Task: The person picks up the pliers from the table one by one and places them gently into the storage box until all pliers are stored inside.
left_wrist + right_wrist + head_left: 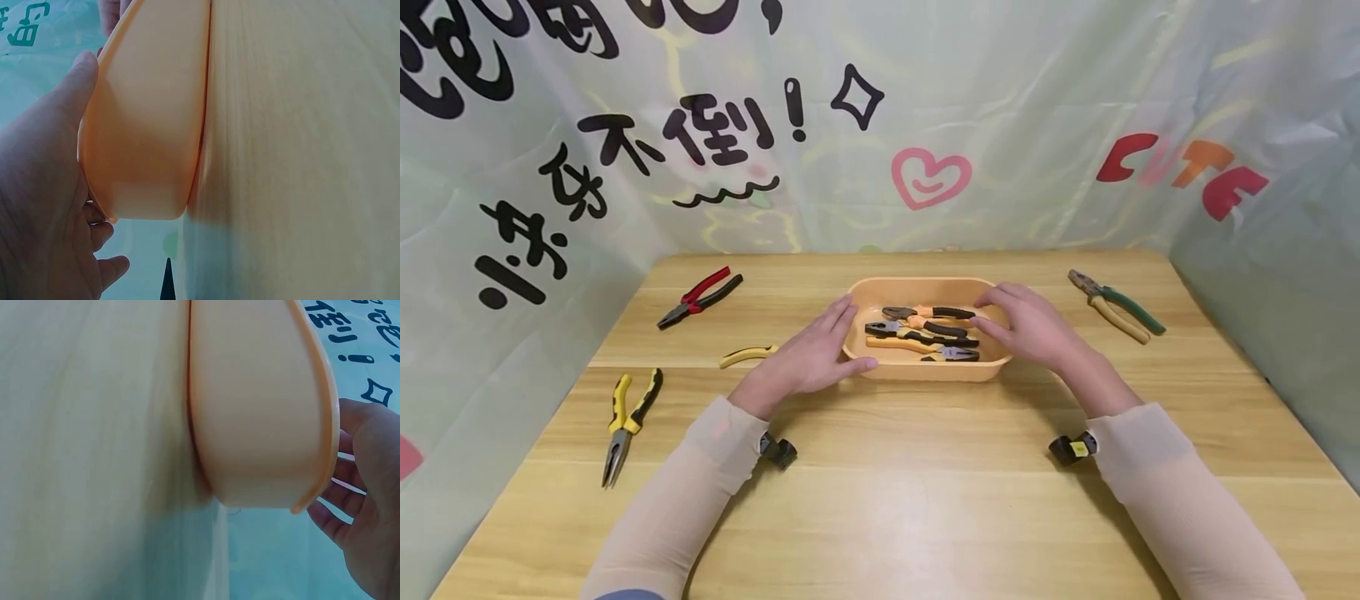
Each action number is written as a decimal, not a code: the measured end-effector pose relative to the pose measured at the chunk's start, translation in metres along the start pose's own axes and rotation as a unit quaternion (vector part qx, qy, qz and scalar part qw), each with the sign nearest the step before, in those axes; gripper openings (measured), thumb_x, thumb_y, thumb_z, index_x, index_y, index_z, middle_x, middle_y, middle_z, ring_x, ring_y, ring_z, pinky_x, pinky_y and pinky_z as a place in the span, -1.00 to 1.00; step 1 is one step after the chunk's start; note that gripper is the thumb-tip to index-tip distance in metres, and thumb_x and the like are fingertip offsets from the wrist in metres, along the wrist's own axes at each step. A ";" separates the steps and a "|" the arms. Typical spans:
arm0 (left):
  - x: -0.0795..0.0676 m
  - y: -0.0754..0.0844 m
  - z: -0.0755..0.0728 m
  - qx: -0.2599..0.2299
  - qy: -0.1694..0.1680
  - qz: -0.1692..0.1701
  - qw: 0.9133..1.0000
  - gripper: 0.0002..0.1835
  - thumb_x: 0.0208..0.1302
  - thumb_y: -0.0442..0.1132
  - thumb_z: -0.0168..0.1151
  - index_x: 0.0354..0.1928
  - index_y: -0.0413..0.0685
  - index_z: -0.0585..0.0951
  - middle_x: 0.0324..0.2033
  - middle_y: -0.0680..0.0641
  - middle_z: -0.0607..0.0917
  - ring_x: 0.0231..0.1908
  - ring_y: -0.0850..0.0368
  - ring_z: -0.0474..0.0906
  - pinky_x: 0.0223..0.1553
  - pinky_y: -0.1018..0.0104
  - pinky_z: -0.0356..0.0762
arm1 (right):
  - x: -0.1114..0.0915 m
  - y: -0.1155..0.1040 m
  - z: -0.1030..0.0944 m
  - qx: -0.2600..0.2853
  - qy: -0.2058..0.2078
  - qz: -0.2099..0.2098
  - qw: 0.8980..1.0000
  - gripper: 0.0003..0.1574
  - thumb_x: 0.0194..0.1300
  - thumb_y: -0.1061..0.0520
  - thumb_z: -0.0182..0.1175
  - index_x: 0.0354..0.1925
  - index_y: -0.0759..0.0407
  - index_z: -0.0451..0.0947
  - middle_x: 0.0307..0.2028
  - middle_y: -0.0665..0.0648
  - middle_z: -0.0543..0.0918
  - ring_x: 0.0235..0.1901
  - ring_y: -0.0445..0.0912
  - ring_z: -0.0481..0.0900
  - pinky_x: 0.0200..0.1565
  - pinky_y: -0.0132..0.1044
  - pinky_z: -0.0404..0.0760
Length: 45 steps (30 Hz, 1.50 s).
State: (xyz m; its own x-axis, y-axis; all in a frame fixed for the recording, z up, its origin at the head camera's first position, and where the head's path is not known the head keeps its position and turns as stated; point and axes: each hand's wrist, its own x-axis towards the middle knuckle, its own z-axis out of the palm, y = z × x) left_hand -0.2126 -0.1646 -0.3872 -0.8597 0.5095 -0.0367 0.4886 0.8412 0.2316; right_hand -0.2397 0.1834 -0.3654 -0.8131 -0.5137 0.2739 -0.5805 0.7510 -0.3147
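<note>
Peach tray stood on the wooden table, between my hands; front wall (925, 372) faced me. Inside, at least three tools: orange-handled pliers (923, 312), combination pliers (917, 335) in yellow and black, and another yellow-handled pair (917, 345) along the front, overlapping too much for a sure count.

My left hand (812, 354) lay against the tray's left end, fingers fairly straight, thumb along the front rim, no clench. My right hand (1037, 333) curved over the right end, thumb above the opening near the black handles; couldn't tell if it truly gripped.

Progress, my guess: partly loaded. Left out on the table (895, 500): a yellow handle (748, 356) partly hidden by my left hand, red-and-black pliers (700, 300), long-nose pliers (625, 427), and green-and-tan pliers (1116, 306) off right. Couldn't tell if those belonged inside too.

Only the head view showed the tray's contents and the loose tools. Both wrist views gave the outer wall with its base down on the table; the right one also showed fingers passing behind the rim.
</note>
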 end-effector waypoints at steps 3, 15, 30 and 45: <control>-0.002 -0.001 -0.001 0.000 -0.002 -0.001 1.000 0.18 0.20 0.61 -0.38 0.54 -0.20 -0.20 0.53 -0.12 -0.33 0.50 0.02 -0.37 0.45 0.12 -0.16 | -0.004 0.004 0.001 0.000 0.009 -0.006 1.000 -0.58 0.42 -0.06 0.18 0.05 0.21 0.57 -0.02 0.19 0.60 -0.02 0.13 0.53 0.06 0.09 0.47; -0.004 -0.006 -0.001 -0.001 0.012 -0.004 1.000 0.18 0.19 0.62 -0.36 0.55 -0.18 -0.19 0.53 -0.15 -0.30 0.50 -0.03 -0.31 0.42 0.04 -0.02 | -0.010 0.008 -0.003 -0.007 0.043 -0.007 0.999 -0.61 0.38 -0.05 0.23 0.01 0.19 0.58 0.04 0.21 0.57 0.08 0.14 0.47 0.15 0.09 0.42; 0.000 -0.001 -0.001 0.028 0.010 0.005 1.000 0.19 0.20 0.62 -0.41 0.54 -0.24 -0.16 0.53 -0.22 -0.23 0.50 -0.04 -0.36 0.45 0.08 -0.17 | -0.019 0.017 -0.007 -0.019 0.023 0.020 0.999 -0.57 0.40 -0.07 0.20 0.03 0.23 0.56 0.01 0.23 0.57 0.07 0.19 0.46 0.12 0.14 0.40; -0.001 0.001 -0.002 0.032 0.008 0.001 0.999 0.18 0.21 0.61 -0.41 0.54 -0.23 -0.17 0.53 -0.20 -0.24 0.50 -0.06 -0.31 0.45 0.08 -0.17 | -0.027 0.035 -0.014 -0.042 0.025 0.046 0.998 -0.52 0.40 -0.06 0.20 0.08 0.27 0.53 0.07 0.32 0.53 0.12 0.27 0.41 0.16 0.21 0.34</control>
State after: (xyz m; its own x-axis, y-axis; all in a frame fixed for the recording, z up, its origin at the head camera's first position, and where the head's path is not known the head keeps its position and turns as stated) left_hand -0.2112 -0.1645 -0.3853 -0.8606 0.5088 -0.0214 0.4986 0.8504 0.1682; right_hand -0.2374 0.2296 -0.3716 -0.8584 -0.4205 0.2938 -0.4957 0.8274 -0.2641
